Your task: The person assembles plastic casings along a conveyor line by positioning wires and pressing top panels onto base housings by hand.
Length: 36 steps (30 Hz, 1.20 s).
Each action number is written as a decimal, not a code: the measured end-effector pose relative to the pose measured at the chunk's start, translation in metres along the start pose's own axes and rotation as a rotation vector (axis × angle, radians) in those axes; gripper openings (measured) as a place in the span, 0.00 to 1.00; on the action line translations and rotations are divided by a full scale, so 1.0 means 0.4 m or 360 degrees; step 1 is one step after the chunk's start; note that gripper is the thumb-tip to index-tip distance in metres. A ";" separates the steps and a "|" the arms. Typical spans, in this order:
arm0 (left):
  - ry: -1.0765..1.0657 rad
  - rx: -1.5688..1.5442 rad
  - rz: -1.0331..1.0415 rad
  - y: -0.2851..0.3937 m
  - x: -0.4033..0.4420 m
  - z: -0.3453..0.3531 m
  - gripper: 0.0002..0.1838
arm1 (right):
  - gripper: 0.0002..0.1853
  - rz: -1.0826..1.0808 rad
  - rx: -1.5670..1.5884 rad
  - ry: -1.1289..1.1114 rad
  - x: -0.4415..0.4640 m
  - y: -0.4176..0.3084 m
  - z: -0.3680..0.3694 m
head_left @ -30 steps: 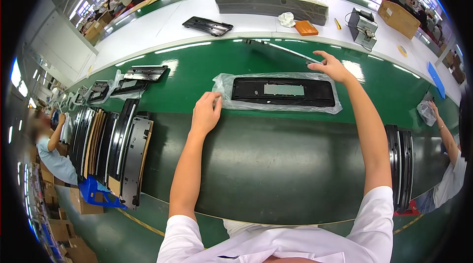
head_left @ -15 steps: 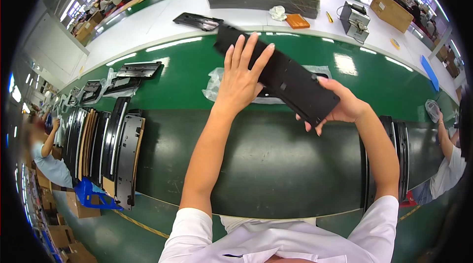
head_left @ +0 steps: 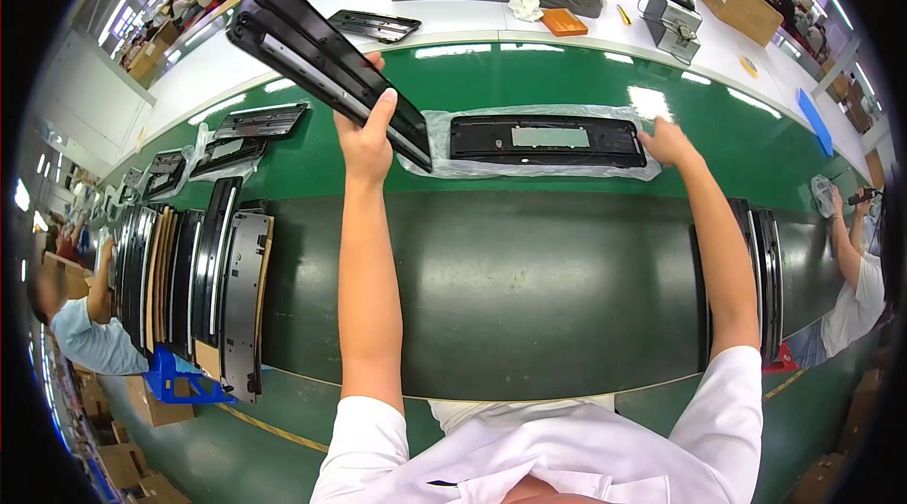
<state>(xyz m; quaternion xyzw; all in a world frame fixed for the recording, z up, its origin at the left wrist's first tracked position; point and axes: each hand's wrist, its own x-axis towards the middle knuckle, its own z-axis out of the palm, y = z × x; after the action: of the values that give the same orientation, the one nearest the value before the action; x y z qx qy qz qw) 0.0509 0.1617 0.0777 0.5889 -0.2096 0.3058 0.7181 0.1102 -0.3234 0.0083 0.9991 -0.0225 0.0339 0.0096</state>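
Includes two foreground hands point(head_left: 367, 147), one held panel point(head_left: 326, 69), one central panel point(head_left: 548, 153), one orange block point(head_left: 564, 22), one tape roll point(head_left: 748, 66), one blue stool point(head_left: 170, 377).

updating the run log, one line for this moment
left hand: gripping raised panel; right hand: at right end of flat panel; flat panel: on plastic

Bright light; white glare on the green worktop point(head_left: 529, 79); soft sheen on the dark table point(head_left: 529, 315); fisheye-bowed edges

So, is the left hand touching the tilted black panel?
Touching: the head view shows the left hand wrapped around the lower edge of the tilted black panel.
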 end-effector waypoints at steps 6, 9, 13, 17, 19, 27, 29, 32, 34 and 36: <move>0.0007 0.0138 -0.0248 -0.095 -0.014 -0.032 0.25 | 0.25 0.0518 0.2228 -0.0507 -0.067 -0.089 0.032; 0.0026 0.0196 -0.0208 -0.097 -0.005 -0.059 0.25 | 0.24 0.0407 0.2638 -0.0612 -0.070 -0.144 0.045; 0.0069 0.0421 -0.0030 -0.095 0.012 -0.127 0.25 | 0.25 0.0334 0.2719 -0.0683 -0.069 -0.227 0.042; 0.0220 0.0476 -0.0054 -0.093 0.016 -0.181 0.25 | 0.25 0.0353 0.2844 -0.0691 -0.072 -0.273 0.044; 0.0276 0.0432 -0.0072 -0.088 0.015 -0.199 0.25 | 0.25 0.0330 0.2847 -0.0690 -0.081 -0.279 0.034; 0.0346 0.0460 -0.0068 -0.108 0.017 -0.221 0.26 | 0.24 0.0505 0.2900 -0.0492 -0.103 -0.271 0.030; 0.0336 0.0509 -0.0055 -0.111 0.017 -0.217 0.27 | 0.25 0.0390 0.2865 -0.0611 -0.110 -0.257 0.026; 0.0362 0.0614 0.0020 -0.108 0.017 -0.215 0.32 | 0.24 0.0297 0.2910 -0.0703 -0.126 -0.254 0.023; 0.0365 0.0730 0.0056 -0.103 0.018 -0.224 0.37 | 0.25 0.0280 0.2859 -0.0712 -0.124 -0.262 0.047; 0.0372 0.0775 0.0058 -0.097 0.018 -0.232 0.31 | 0.27 0.0223 0.2610 -0.0722 -0.114 -0.256 0.064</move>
<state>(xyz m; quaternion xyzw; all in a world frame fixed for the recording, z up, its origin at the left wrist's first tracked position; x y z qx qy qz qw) 0.0772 0.2487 0.0343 0.7012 -0.0561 0.4259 0.5690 0.0711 -0.2195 -0.0222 0.6691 -0.0539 -0.1609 -0.7236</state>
